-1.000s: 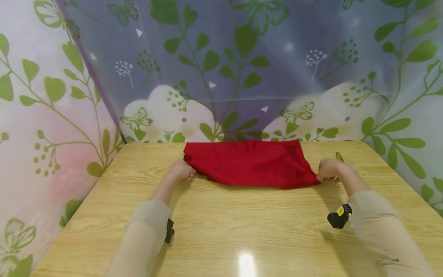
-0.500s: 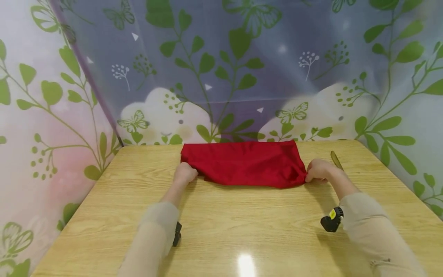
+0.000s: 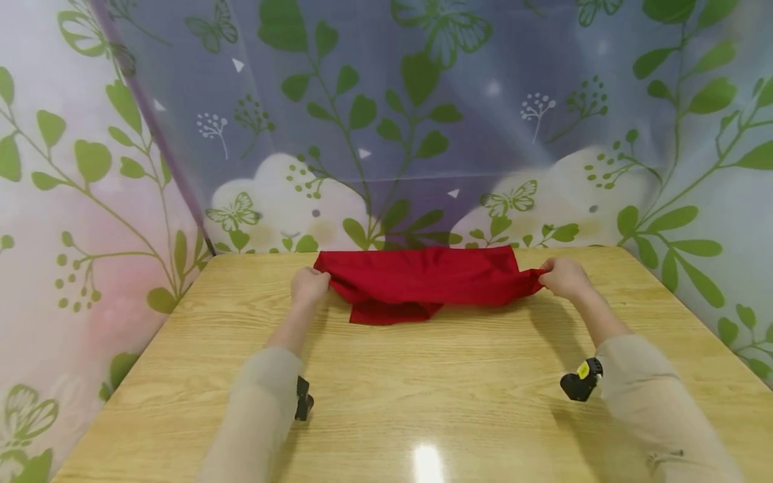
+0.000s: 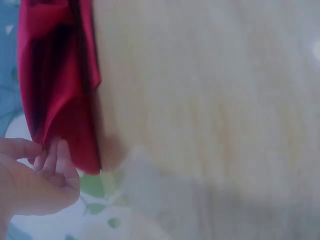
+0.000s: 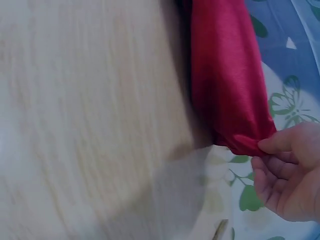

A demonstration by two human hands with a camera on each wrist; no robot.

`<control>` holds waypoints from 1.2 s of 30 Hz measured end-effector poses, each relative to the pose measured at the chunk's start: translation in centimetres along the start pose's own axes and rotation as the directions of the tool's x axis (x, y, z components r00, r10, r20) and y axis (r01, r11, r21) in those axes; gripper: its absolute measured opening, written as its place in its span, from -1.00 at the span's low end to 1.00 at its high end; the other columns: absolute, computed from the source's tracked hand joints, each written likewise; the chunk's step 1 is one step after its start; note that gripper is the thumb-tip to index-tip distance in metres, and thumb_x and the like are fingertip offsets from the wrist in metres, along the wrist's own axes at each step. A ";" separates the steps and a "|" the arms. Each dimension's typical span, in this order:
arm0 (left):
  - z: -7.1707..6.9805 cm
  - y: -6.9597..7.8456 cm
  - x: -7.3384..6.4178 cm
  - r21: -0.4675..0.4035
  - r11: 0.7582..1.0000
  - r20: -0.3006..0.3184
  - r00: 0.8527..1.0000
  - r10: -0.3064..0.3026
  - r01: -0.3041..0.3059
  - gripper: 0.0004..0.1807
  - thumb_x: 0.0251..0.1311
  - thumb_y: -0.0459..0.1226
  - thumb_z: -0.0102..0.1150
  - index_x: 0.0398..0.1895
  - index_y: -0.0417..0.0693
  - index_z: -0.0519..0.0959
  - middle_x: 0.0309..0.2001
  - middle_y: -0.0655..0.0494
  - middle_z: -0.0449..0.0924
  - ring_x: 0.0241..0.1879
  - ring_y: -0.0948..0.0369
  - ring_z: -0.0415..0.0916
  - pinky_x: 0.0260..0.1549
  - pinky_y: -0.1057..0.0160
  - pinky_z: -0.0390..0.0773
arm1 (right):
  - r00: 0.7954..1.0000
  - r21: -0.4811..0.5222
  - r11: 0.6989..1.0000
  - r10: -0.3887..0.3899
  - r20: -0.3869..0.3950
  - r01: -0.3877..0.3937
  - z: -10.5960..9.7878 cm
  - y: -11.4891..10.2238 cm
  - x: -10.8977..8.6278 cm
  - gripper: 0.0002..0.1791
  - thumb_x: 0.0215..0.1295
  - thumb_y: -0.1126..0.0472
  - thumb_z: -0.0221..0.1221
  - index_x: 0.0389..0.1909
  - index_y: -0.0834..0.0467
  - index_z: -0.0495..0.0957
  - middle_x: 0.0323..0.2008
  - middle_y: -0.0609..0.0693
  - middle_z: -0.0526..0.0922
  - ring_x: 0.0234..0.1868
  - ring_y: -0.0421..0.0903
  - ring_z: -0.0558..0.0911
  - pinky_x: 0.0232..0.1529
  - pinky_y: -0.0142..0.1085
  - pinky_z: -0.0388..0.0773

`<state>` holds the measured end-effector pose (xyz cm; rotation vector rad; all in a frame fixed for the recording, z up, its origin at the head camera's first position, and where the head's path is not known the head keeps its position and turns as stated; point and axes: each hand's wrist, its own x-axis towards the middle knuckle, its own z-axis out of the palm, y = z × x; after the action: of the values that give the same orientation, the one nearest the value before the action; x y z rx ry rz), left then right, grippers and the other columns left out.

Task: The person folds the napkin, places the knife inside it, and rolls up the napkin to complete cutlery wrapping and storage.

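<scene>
A red cloth lies along the far edge of the wooden table, its near side lifted and stretched between both hands. My left hand pinches the cloth's left corner; in the left wrist view, thumb and fingertips meet on the red fabric. At the opposite end my right hand pinches the right corner, and the right wrist view shows thumb and forefinger closed on the cloth's tip. A lower layer of the cloth hangs below the lifted part, left of centre.
The wooden table stretches toward me. Behind it rises a leaf-patterned backdrop, with patterned side panels left and right. A thin brownish object shows near the right hand in the right wrist view.
Both hands have risen and moved back toward the far edge, lifting the cloth's near side. A lower layer now shows beneath it. The right hand covers the thin object seen before.
</scene>
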<state>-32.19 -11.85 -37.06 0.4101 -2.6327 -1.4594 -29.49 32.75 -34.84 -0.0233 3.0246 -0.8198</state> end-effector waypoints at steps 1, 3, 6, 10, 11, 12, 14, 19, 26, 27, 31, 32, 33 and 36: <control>-0.4 0.1 0.1 -0.037 0.999 -0.001 1.000 -0.016 0.016 -0.81 0.14 -0.34 -0.05 -0.33 -0.31 0.51 -0.28 -0.13 0.52 -0.20 -0.01 0.43 -0.23 0.17 0.41 | 1.000 -0.008 1.000 0.001 -0.026 -0.002 -0.2 0.0 0.1 -0.71 0.09 0.33 0.00 -0.19 0.44 0.45 -0.40 0.23 0.59 -0.44 0.02 0.53 -0.46 -0.28 0.40; -1.3 0.1 0.3 -0.092 0.995 0.003 0.999 -0.043 0.043 -0.73 0.17 -0.33 -0.07 -0.17 -0.37 0.51 -0.14 -0.19 0.51 -0.11 -0.04 0.43 -0.13 0.14 0.40 | 0.998 0.000 1.000 0.000 -0.061 0.000 -0.7 0.1 0.1 -0.67 0.10 0.33 0.00 -0.14 0.47 0.42 -0.28 0.34 0.57 -0.37 0.11 0.54 -0.41 -0.22 0.40; -2.7 0.1 0.6 -0.158 0.985 -0.002 0.998 -0.069 0.068 -0.66 0.19 -0.33 -0.11 -0.07 -0.39 0.50 -0.07 -0.22 0.50 -0.08 -0.03 0.45 -0.02 0.11 0.37 | 0.997 0.028 1.000 0.015 -0.079 -0.013 -1.3 0.3 0.1 -0.59 0.12 0.32 -0.03 -0.04 0.51 0.37 -0.12 0.45 0.50 -0.24 0.22 0.53 -0.36 -0.16 0.42; -4.2 -0.1 0.8 -0.256 0.965 -0.007 0.998 -0.066 0.062 -0.63 0.20 -0.35 -0.14 -0.04 -0.45 0.51 -0.24 -0.16 0.56 -0.24 0.06 0.56 0.05 0.11 0.32 | 0.997 0.116 0.992 0.052 -0.053 -0.046 -1.8 0.5 0.1 -0.50 0.16 0.30 -0.06 0.11 0.49 0.27 -0.02 0.48 0.42 -0.16 0.22 0.47 -0.37 -0.18 0.41; -4.5 -0.1 0.9 -0.274 0.959 -0.003 0.998 -0.070 0.067 -0.62 0.20 -0.35 -0.15 -0.04 -0.45 0.51 -0.32 -0.10 0.57 -0.30 0.10 0.57 -0.01 0.14 0.36 | 0.997 0.147 0.988 0.059 -0.050 -0.052 -1.8 0.5 0.2 -0.49 0.17 0.30 -0.06 0.13 0.49 0.25 -0.03 0.46 0.43 -0.17 0.20 0.47 -0.37 -0.19 0.41; -4.8 -0.1 1.0 -0.289 0.955 0.001 0.998 -0.068 0.066 -0.61 0.20 -0.35 -0.15 -0.03 -0.46 0.50 -0.42 -0.03 0.58 -0.38 0.16 0.57 -0.10 0.19 0.39 | 0.997 0.185 0.981 0.067 -0.047 -0.057 -1.8 0.4 0.2 -0.48 0.19 0.30 -0.06 0.16 0.48 0.23 -0.02 0.45 0.43 -0.17 0.18 0.48 -0.34 -0.19 0.42; -5.2 -0.1 1.0 -0.305 0.949 0.019 0.997 -0.077 0.079 -0.61 0.22 -0.33 -0.16 -0.02 -0.44 0.50 -0.53 0.11 0.53 -0.48 0.26 0.54 -0.29 0.29 0.38 | 0.996 0.258 0.964 0.078 -0.050 -0.063 -1.8 0.2 0.3 -0.47 0.22 0.31 -0.06 0.20 0.46 0.19 -0.03 0.44 0.42 -0.22 0.09 0.51 -0.30 -0.23 0.46; -6.0 -0.2 1.0 -0.254 0.962 0.047 0.995 -0.090 0.099 -0.65 0.21 -0.35 -0.19 -0.06 -0.41 0.47 -0.37 0.05 0.42 -0.54 0.29 0.39 -0.41 0.31 0.37 | 0.995 0.372 0.927 0.078 -0.062 -0.050 -1.9 -0.3 0.5 -0.44 0.28 0.35 -0.05 0.27 0.47 0.10 -0.05 0.39 0.38 -0.43 -0.23 0.52 -0.32 -0.37 0.52; -7.2 -1.3 0.8 0.014 0.994 0.280 0.954 -0.106 0.106 -0.89 0.11 -0.43 -0.19 -0.39 -0.26 0.38 -0.61 0.13 0.28 -0.68 0.28 0.29 -0.37 0.18 0.51 | 0.993 0.349 0.930 0.091 0.080 -0.114 -1.5 0.4 0.1 -0.46 0.19 0.44 -0.01 0.18 0.57 0.11 -0.27 0.30 0.45 -0.58 -0.24 0.52 -0.48 -0.37 0.53; -7.2 -1.6 0.8 0.081 0.993 0.304 0.947 -0.107 0.086 -0.90 0.11 -0.42 -0.20 -0.45 -0.23 0.36 -0.67 0.14 0.26 -0.70 0.28 0.27 -0.37 0.17 0.52 | 0.990 0.323 0.939 0.087 0.114 -0.120 -1.3 0.5 0.0 -0.46 0.18 0.45 0.00 0.16 0.58 0.12 -0.32 0.25 0.46 -0.59 -0.23 0.51 -0.49 -0.36 0.53; -6.2 -2.7 0.6 0.371 0.922 0.316 0.949 -0.014 -0.110 -0.86 0.05 -0.41 -0.19 -0.54 -0.22 0.40 -0.60 0.06 0.34 -0.59 0.19 0.30 -0.42 0.18 0.48 | 0.979 0.187 0.978 0.060 0.194 -0.097 -0.1 0.6 -0.2 -0.50 0.14 0.43 0.02 0.08 0.61 0.19 -0.46 0.14 0.46 -0.62 -0.19 0.47 -0.50 -0.32 0.51; -5.9 -2.9 0.5 0.436 0.887 0.307 0.952 0.014 -0.154 -0.86 0.04 -0.41 -0.17 -0.54 -0.24 0.41 -0.57 0.02 0.38 -0.56 0.16 0.31 -0.44 0.20 0.44 | 0.982 0.149 0.986 0.047 0.181 -0.074 0.3 0.5 -0.2 -0.52 0.12 0.43 0.03 0.04 0.61 0.23 -0.45 0.15 0.47 -0.61 -0.17 0.47 -0.50 -0.31 0.51; -5.6 -3.1 0.4 0.481 0.856 0.299 0.953 0.041 -0.187 -0.86 0.03 -0.40 -0.16 -0.52 -0.26 0.44 -0.51 -0.02 0.41 -0.52 0.12 0.32 -0.45 0.21 0.42 | 0.986 0.108 0.993 0.032 0.163 -0.050 0.5 0.4 -0.2 -0.54 0.11 0.41 0.04 0.01 0.60 0.27 -0.42 0.20 0.49 -0.57 -0.13 0.48 -0.48 -0.30 0.50; -5.0 -3.6 0.1 0.529 0.816 0.307 0.949 0.072 -0.233 -0.85 0.06 -0.37 -0.09 -0.47 -0.31 0.45 -0.44 -0.08 0.45 -0.46 0.09 0.34 -0.45 0.25 0.36 | 0.988 0.065 0.998 0.004 0.157 -0.014 1.0 0.4 -0.4 -0.50 0.16 0.32 0.06 0.03 0.60 0.27 -0.20 0.40 0.47 -0.37 0.04 0.54 -0.39 -0.24 0.51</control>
<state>-30.51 -17.81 -37.43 0.0204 -3.2073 -0.7025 -29.07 32.58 -35.88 -0.0696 2.8480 -0.8721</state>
